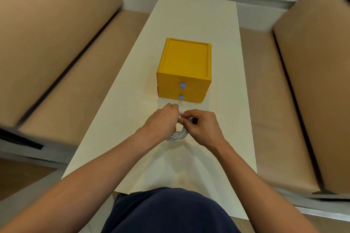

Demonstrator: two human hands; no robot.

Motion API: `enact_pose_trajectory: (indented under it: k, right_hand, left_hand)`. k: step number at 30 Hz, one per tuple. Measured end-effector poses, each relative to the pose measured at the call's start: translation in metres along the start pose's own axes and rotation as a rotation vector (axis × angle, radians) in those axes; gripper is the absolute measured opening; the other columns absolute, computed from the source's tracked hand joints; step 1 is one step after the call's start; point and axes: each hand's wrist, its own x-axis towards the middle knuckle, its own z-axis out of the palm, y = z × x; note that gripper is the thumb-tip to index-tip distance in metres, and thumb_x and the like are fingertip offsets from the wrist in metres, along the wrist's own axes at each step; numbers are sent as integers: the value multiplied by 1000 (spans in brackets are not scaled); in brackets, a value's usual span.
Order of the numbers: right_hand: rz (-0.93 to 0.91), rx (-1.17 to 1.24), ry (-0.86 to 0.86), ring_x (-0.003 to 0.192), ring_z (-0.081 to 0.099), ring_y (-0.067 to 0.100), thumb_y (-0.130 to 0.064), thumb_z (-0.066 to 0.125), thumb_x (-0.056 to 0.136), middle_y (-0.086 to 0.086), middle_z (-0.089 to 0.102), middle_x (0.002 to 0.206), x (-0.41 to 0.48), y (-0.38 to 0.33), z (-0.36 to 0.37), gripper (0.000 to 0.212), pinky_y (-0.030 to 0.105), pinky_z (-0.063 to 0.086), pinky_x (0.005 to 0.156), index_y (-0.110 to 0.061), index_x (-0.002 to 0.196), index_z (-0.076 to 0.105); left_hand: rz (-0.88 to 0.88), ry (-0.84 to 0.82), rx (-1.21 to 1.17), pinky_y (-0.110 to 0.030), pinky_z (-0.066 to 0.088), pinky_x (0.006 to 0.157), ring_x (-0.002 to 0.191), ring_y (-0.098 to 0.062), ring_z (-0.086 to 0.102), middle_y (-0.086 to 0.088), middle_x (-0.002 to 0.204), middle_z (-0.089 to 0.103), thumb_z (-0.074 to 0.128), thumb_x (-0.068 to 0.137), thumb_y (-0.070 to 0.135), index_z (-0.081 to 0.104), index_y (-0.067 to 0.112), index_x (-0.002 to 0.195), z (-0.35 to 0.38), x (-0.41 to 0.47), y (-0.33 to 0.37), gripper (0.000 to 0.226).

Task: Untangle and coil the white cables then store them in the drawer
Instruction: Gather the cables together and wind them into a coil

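Head view: you're clamping both hands, left (164, 119) and right (201, 126), together on the coil (178, 134), just before the drawers (182, 89). Coiling is looking nearly done; both drawers are sitting closed, storing remaining.

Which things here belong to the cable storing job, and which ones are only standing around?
Belong to the job:
- white cable coil, held by the left hand and right hand
- yellow drawer unit, both drawers closed

Only standing around:
- white table
- beige benches on both sides
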Motion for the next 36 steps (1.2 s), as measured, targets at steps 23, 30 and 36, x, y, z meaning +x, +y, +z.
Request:
enact_pose_trajectory:
  k: [23,30,36]
  right_hand:
    - [-40,120,205,83,71,8,-20,80,89,-13,75,95,0,0,-18,14,29,57,75,-18,103,82]
    - [-150,58,273,83,72,11,-18,80,89,2,78,105,1,1,-17,15,25,57,74,-12,103,81]
    - [-175,45,312,84,71,10,-17,79,89,2,78,106,1,1,-13,16,23,57,74,-11,104,81]
  left_hand:
    - [-461,51,-1672,-35,62,80,85,-28,73,-19,99,74,79,74,-19,59,6,127,-6,-11,-6,62]
    - [-519,41,-1779,-34,62,77,80,-27,74,-17,93,75,76,76,-18,61,4,121,-8,-9,-8,53]
    - [-521,51,-1798,-39,63,77,81,-26,74,-14,91,76,73,80,-17,64,7,112,-6,-10,-7,41]
